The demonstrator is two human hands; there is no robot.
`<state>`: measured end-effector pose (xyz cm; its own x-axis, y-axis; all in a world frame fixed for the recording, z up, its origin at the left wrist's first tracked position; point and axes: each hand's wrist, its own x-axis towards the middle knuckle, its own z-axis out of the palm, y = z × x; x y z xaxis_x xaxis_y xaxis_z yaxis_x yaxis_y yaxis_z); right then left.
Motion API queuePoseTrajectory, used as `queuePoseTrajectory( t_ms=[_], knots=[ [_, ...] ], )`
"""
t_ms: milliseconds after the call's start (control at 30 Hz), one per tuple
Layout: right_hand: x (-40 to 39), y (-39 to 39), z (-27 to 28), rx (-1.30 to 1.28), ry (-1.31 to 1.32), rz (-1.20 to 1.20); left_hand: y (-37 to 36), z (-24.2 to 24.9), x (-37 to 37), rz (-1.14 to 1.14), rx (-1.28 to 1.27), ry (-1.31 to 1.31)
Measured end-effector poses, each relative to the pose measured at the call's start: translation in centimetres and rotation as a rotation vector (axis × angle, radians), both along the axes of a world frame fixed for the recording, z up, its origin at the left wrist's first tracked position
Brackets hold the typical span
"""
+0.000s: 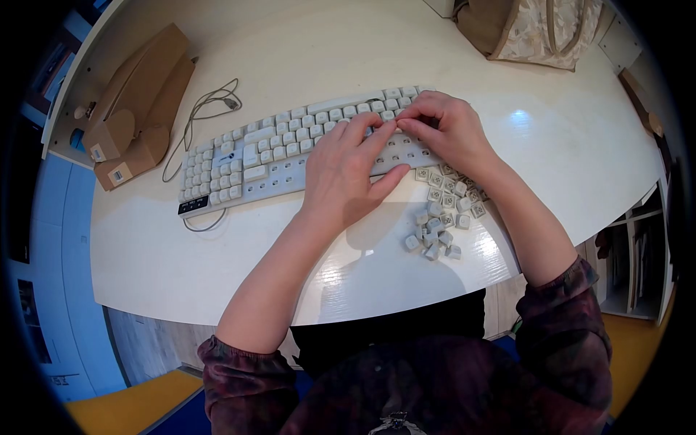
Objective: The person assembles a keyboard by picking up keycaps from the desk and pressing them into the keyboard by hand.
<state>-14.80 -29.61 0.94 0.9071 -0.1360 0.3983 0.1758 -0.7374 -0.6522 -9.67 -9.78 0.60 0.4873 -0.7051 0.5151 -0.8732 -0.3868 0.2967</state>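
Note:
A white keyboard [279, 141] lies at a slant on the desk, with keycaps on most of its upper rows. Bare switch sockets show along its lower rows, left and right of my left hand [341, 170]. That hand rests over the keyboard's middle, thumb stretched out, index fingertip close to my right fingertips. My right hand [453, 130] is over the keyboard's right end, thumb and index pinched together at the keys; whatever is between them is hidden. Loose keycaps [435, 228] lie in a pile below my right hand, some upside down, partly covered by my forearm.
The white desk [181, 268] has a curved front edge. A brown cardboard piece [141, 109] stands at the left, beside a thin grey cable [192, 119]. A patterned bag [540, 29] sits at the back right. Shelves [634, 254] stand below the desk at right.

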Motion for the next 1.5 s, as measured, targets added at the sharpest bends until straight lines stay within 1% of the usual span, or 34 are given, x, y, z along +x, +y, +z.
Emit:
queuePoseTrajectory(
  t_ms=[100,200,300,400,600,800,1100,1300,1367,1500],
  knots=[
    [-0.03,-0.07,0.08,-0.054,-0.019,0.013,0.00,0.01,0.09,-0.006,0.005,-0.004],
    [0.10,-0.16,0.30,-0.063,0.024,0.015,0.02,0.06,0.08,-0.005,0.009,-0.004],
    [-0.15,0.37,0.44,-0.083,-0.005,0.016,-0.01,0.12,0.05,0.000,0.007,-0.003],
    [0.08,0.18,-0.09,-0.052,-0.020,0.008,-0.02,-0.18,0.08,0.007,0.007,-0.013],
    [0.01,0.06,0.35,0.152,0.125,0.012,-0.15,-0.39,0.06,0.020,-0.014,-0.023],
    [0.07,0.31,0.31,0.034,0.091,-0.010,-0.11,-0.41,0.05,0.020,-0.004,-0.015],
    [0.31,0.45,-0.09,0.010,0.043,-0.009,0.02,-0.51,0.13,0.014,-0.005,-0.014],
    [0.36,0.41,0.10,0.073,0.107,-0.014,0.02,-0.17,0.05,0.021,0.027,-0.003],
    [0.37,0.34,-0.08,0.065,0.082,-0.026,-0.09,-0.23,-0.06,0.027,0.030,0.001],
    [0.43,0.23,-0.03,0.010,0.078,-0.019,-0.15,-0.53,-0.01,0.017,0.014,-0.081]
  ],
)
